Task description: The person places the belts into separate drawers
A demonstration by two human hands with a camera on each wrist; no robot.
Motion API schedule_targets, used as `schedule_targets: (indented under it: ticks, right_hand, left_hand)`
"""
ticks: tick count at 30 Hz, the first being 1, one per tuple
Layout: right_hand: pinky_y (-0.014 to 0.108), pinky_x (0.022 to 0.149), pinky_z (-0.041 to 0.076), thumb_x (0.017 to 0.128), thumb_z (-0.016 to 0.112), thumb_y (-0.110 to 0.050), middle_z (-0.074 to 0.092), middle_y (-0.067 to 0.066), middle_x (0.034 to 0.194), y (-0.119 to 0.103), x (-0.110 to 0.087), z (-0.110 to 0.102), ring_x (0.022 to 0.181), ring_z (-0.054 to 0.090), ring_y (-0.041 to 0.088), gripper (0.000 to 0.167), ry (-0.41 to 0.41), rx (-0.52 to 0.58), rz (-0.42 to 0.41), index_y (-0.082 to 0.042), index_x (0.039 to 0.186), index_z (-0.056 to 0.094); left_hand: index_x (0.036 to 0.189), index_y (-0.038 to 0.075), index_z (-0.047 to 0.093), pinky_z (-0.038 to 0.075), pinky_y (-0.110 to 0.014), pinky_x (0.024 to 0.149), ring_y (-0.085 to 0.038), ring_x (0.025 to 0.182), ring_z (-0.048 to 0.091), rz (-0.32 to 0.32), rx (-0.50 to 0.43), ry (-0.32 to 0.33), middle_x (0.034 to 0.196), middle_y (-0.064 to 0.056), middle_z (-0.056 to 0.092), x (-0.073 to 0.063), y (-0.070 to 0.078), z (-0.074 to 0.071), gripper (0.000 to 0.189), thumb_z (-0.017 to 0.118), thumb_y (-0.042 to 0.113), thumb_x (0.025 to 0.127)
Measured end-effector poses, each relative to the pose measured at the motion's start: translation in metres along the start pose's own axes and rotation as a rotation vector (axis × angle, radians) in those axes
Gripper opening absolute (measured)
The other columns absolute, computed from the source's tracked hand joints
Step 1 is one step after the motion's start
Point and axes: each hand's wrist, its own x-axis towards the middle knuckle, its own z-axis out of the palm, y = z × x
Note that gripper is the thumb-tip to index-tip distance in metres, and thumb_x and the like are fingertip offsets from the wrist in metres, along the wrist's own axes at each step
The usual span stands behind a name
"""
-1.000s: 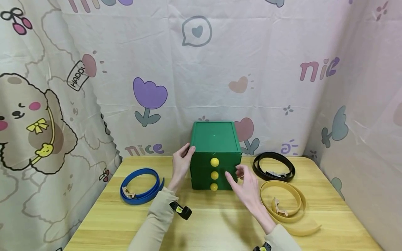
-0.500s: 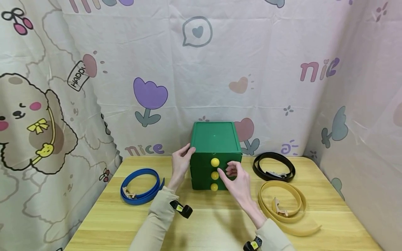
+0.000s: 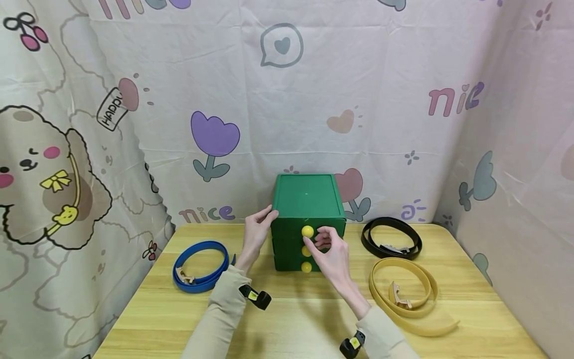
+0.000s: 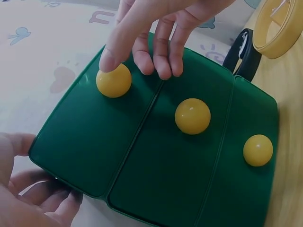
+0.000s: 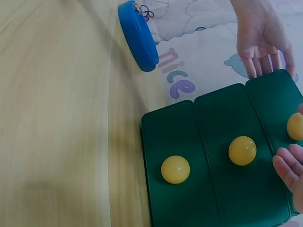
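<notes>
A small green drawer box (image 3: 307,197) stands on the wooden table, its three drawers each bearing a round yellow knob. My left hand (image 3: 256,232) rests at the box's upper left front corner, thumb at the top edge and fingers against the side wall. In front of the top drawer is my right hand (image 3: 332,254), with its thumb right at the top knob (image 3: 307,231) and the fingertips to the right of it. The left wrist view shows the thumb tip overlapping that knob (image 4: 114,81), while the visible fingers stand apart from it. All drawers are closed.
A coiled blue belt (image 3: 202,285) lies to the left of the box. On the right are a coiled black belt (image 3: 369,249) and, nearer, a tan-yellow belt (image 3: 430,330) with its tail loose. A printed cloth (image 3: 381,50) hangs behind and beside the table (image 3: 287,324).
My right hand has moved left and slightly up, from the box's right front edge to the top knob. The left hand stays at its corner; box and belts have not moved.
</notes>
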Motion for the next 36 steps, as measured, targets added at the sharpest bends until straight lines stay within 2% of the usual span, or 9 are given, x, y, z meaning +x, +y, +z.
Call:
schedule_targets:
  ticks: [18, 28, 36]
  right_hand:
    - [0.024, 0.064, 0.059, 0.083, 0.083, -0.021, 0.073, 0.006, 0.079, 0.001, 0.005, 0.013, 0.069, 0.069, 0.013, 0.029, 0.021, 0.037, -0.019, -0.005, 0.1, 0.065]
    - [0.016, 0.06, 0.055, 0.082, 0.085, -0.023, 0.073, 0.006, 0.075, -0.003, 0.008, 0.015, 0.064, 0.069, 0.011, 0.031, 0.026, 0.03, -0.002, -0.005, 0.096, 0.064]
    - [0.017, 0.058, 0.054, 0.081, 0.085, -0.019, 0.071, 0.006, 0.071, -0.003, 0.01, 0.014, 0.06, 0.067, 0.009, 0.028, 0.023, 0.014, 0.017, -0.005, 0.093, 0.064]
  left_hand:
    - [0.136, 0.003, 0.062, 0.043, -0.047, 0.115, -0.032, 0.136, 0.055, 0.013, 0.011, -0.017, 0.143, -0.015, 0.06, -0.002, 0.002, -0.002, 0.044, 0.068, 0.021, 0.096]
    - [0.135, 0.001, 0.062, 0.043, -0.046, 0.115, -0.032, 0.134, 0.056, 0.026, 0.016, -0.003, 0.141, -0.016, 0.06, -0.001, 0.001, 0.0, 0.044, 0.068, 0.021, 0.096]
    - [0.136, 0.002, 0.062, 0.043, -0.045, 0.115, -0.03, 0.134, 0.057, 0.034, 0.032, -0.016, 0.141, -0.015, 0.061, -0.002, 0.001, -0.001, 0.044, 0.068, 0.022, 0.097]
